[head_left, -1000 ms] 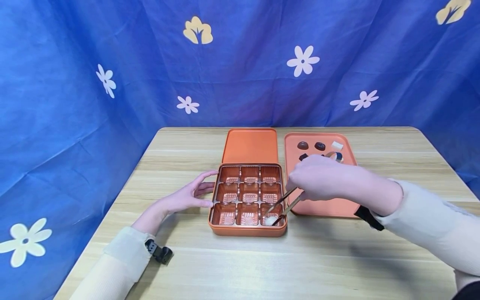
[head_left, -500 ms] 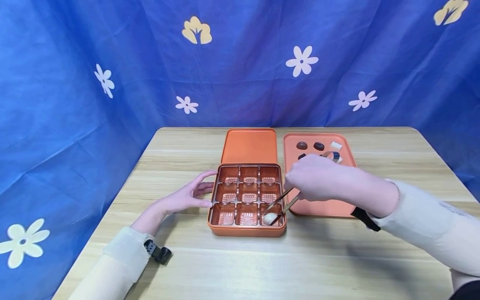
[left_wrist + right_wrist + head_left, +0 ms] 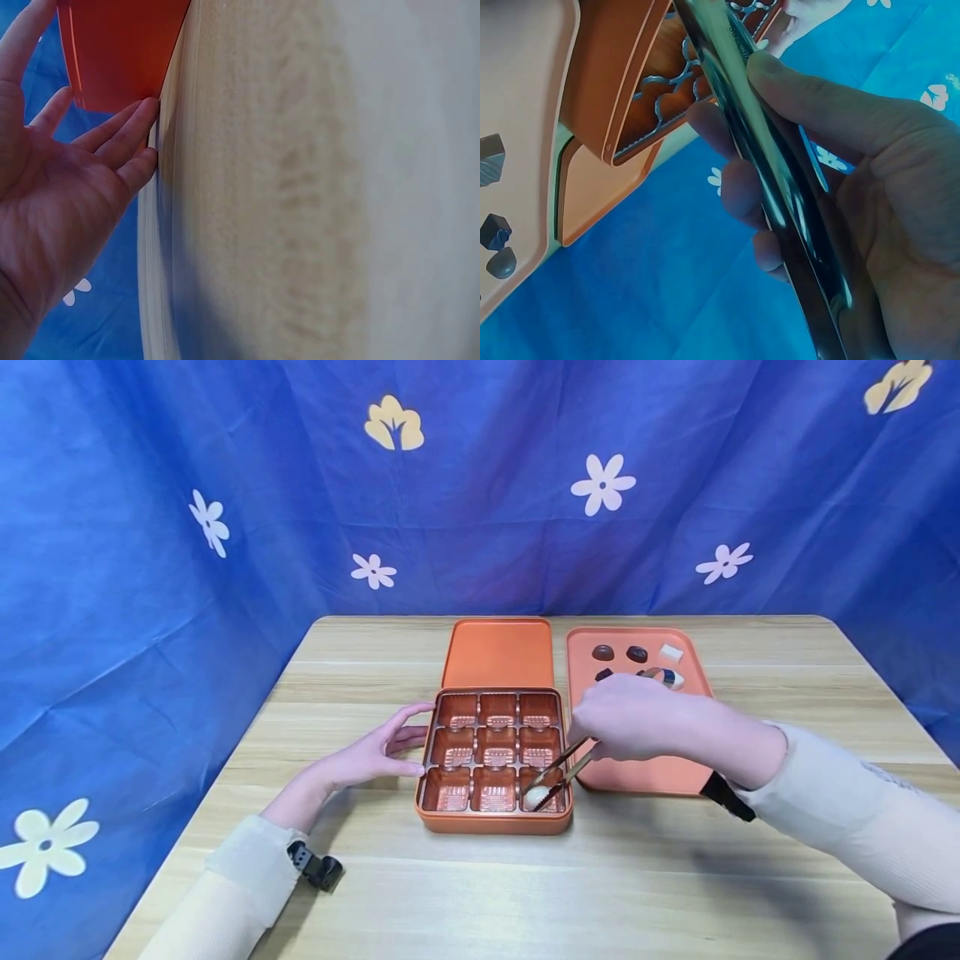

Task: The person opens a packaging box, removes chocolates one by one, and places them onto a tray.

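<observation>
My right hand (image 3: 630,718) grips metal tongs (image 3: 780,172), thumb on one side and curled fingers on the other. The serrated tips reach into the front right compartment of an orange box (image 3: 495,824), on either side of a round white chocolate (image 3: 536,797). Brown dividers split the box into several compartments; the others hold nothing. At the box's left wall, my left hand (image 3: 367,760) spreads its thumb and fingers, fingertips right at the side. In the left wrist view, the relaxed fingers (image 3: 120,142) lie beside the orange wall.
A pink tray (image 3: 652,777) stands right of the box, partly under my right forearm. On it are a brown dome chocolate (image 3: 603,652), a dark oval chocolate (image 3: 637,654), a white square piece (image 3: 671,652) and others. An orange lid (image 3: 498,652) lies behind the box.
The white chocolate has shifted slightly left within the compartment, and the tong tips now sit closer around it. My left hand has stayed at the box's side.
</observation>
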The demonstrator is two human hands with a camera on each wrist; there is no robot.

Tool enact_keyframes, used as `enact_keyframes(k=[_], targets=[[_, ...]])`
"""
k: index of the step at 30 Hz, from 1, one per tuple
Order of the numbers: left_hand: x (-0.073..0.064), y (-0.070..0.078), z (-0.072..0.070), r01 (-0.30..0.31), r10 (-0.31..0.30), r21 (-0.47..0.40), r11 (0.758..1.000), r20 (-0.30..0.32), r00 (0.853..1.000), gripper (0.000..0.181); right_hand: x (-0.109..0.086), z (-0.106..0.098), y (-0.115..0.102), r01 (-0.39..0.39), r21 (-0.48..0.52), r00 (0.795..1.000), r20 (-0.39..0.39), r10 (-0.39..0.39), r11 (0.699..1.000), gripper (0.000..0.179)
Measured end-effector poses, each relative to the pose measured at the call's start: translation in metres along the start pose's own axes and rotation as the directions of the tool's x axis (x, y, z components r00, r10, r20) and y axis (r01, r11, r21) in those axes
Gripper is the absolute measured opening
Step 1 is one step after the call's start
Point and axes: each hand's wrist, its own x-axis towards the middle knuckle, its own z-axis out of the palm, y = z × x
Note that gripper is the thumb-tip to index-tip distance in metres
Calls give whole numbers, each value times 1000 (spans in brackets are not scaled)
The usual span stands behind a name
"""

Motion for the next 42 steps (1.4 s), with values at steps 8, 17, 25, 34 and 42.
enact_keyframes(k=[8,17,25,34,42], targets=[[-1,0,0,-1,1,-5,1000,1,1000,94,-8,0,6,34,0,998,-47,-34,999,14],[-1,-1,1,-6,6,-7,1000,-1,1000,93,-30,-6,14,27,74,994,-106,-19,997,20],[0,-1,-1,-9,9,-1,1000,12,1000,93,-63,-5,36,-6,129,974,-225,35,992,29],[1,0,-2,-7,7,12,1000,14,1000,93,-104,14,70,-150,184,932,-301,201,972,33],[1,0,-2,-11,11,5,1000,12,1000,93,-134,41,102,-261,160,886,-352,302,952,34]])
